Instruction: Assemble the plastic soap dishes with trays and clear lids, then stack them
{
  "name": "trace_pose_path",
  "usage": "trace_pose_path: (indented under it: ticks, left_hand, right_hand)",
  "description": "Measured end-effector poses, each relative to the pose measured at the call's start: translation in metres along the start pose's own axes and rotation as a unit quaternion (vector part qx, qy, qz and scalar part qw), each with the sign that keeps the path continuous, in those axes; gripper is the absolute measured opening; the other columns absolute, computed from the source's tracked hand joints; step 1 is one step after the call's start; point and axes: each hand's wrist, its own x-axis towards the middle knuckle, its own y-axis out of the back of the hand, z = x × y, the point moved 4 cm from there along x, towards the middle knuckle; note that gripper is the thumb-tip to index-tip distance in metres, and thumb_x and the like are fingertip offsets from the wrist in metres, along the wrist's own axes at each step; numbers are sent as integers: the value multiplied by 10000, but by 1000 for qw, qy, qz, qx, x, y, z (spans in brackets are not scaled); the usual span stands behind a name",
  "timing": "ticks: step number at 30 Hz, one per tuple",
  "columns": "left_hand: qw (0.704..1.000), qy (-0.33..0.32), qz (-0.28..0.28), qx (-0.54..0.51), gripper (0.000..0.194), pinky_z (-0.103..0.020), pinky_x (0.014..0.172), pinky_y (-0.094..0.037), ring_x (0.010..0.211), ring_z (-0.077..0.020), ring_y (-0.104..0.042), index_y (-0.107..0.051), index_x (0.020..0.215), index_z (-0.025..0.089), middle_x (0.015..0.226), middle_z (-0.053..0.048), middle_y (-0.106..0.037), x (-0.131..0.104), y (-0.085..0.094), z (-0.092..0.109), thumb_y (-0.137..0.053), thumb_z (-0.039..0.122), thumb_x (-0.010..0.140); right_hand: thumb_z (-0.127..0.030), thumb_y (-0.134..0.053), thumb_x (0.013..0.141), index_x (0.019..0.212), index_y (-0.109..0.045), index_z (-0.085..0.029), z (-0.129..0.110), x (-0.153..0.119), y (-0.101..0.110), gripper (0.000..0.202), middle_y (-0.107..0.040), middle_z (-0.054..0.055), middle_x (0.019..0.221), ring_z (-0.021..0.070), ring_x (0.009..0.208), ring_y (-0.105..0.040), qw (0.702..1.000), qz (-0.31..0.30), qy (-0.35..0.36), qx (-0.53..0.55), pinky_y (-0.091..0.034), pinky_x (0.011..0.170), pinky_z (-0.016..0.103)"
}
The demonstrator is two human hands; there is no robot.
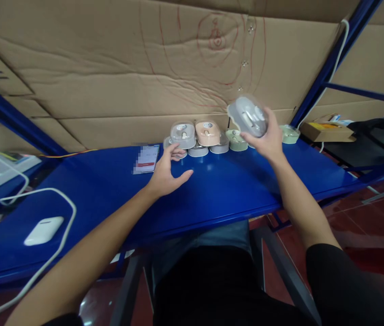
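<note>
At the left of the blue counter [222,194], a small white case [44,231] lies inside the bend of a white cable [71,203], well apart from the hands. A phone [148,158] lies flat farther in, just beside the left hand [167,174]. That hand is empty-palmed, its thumb spread away from its fingers, which reach in front of the leftmost pack at the low end of the row; whether they touch it, I cannot tell. Right behind them, a clear-lidded grey pack [182,135] and a peach pack [207,133] sit side by side on top of lower grey ones [219,144]. Next along, a green pack [236,141] stands directly on the counter, near the raised fingers. Above it, the right hand [269,139] is clamped on the raised grey pack [248,117], thumb below and fingers around its far side, holding it tilted and clear of the row. The step in hand looks like handling this one pack in the air; moving it would call for a steady grip and clearance over its neighbours. Past the right hand lies another green pack [290,134], and beyond that a cardboard box [327,132].
</note>
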Motion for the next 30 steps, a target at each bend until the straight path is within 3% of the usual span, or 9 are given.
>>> trace_pose_path:
  ticks: [2, 6, 11, 17, 19, 22, 24, 26, 30]
  left_hand:
    - [1000, -2, -13, 6, 853, -535, 1037, -636, 1229, -338, -751, -403, 1649, 221, 1410, -177, -723, -1, -3, 2, -829, 383, 928]
    - [999, 6, -37, 11, 779, -513, 1011, -641, 1186, -314, -753, -434, 1625, 226, 1361, -159, -743, -3, -8, 5, -801, 397, 959]
    - [998, 24, -49, 9, 764, -523, 1021, -639, 1175, -312, -750, -451, 1623, 224, 1350, -157, -744, -2, -8, 5, -795, 404, 966]
    - [996, 53, -75, 14, 768, -544, 1061, -632, 1210, -326, -746, -449, 1628, 225, 1366, -154, -736, -2, -7, 9, -786, 434, 970]
    - [995, 59, -81, 17, 769, -550, 1063, -632, 1215, -330, -745, -452, 1625, 228, 1372, -154, -733, -2, -8, 10, -789, 438, 966]
    - [994, 64, -80, 22, 764, -553, 1071, -630, 1216, -331, -743, -459, 1620, 225, 1373, -153, -731, -2, -8, 9, -786, 441, 964]
    - [994, 68, -80, 25, 753, -554, 1075, -630, 1216, -331, -743, -469, 1611, 219, 1376, -155, -730, -2, -8, 8, -783, 447, 966]
    - [994, 71, -82, 26, 742, -557, 1078, -630, 1218, -334, -743, -480, 1601, 215, 1377, -157, -728, -2, -8, 8, -781, 457, 967]
    - [994, 63, -83, 25, 711, -554, 1088, -627, 1241, -330, -739, -486, 1585, 212, 1385, -160, -725, -1, -9, 12, -767, 453, 978]
  right_hand:
    - [-752, -850, 828, 1718, -420, -179, 26, 15, -2, 1143, -623, 268, 1651, 503, 1490, -623, 994, 25, -80, -76, -506, 1218, 726]
    - [-634, -928, 831, 1562, -559, -94, 54, 32, -24, 980, -729, 331, 1419, 481, 1332, -694, 969, -35, -181, -162, -549, 1132, 626]
    - [-559, -965, 835, 1523, -563, -105, 60, 31, -44, 917, -752, 310, 1392, 475, 1353, -703, 957, -67, -204, -197, -548, 1146, 581]
    - [-690, -959, 775, 1559, -506, -29, 57, 27, -44, 1121, -707, 372, 1438, 532, 1414, -662, 954, -43, -225, -192, -522, 1176, 656]
    - [-699, -905, 808, 1578, -490, -9, 48, 26, -37, 1114, -648, 390, 1504, 547, 1466, -603, 958, -6, -208, -196, -473, 1215, 694]
    - [-655, -683, 971, 1583, -516, -55, 16, 24, -30, 873, -574, 347, 1584, 527, 1534, -514, 977, 42, -111, -179, -404, 1266, 736]
    - [-639, -547, 1043, 1543, -572, -99, -16, 21, -37, 736, -580, 309, 1561, 493, 1530, -512, 990, 15, -28, -139, -405, 1289, 708]
    - [-692, -536, 1044, 1519, -597, -99, -50, 17, -56, 762, -595, 306, 1514, 486, 1483, -553, 994, -44, 24, -97, -444, 1285, 663]
    - [-736, -775, 901, 1565, -535, -47, -102, 12, -100, 986, -568, 346, 1531, 553, 1419, -599, 986, -132, 4, -101, -496, 1224, 673]
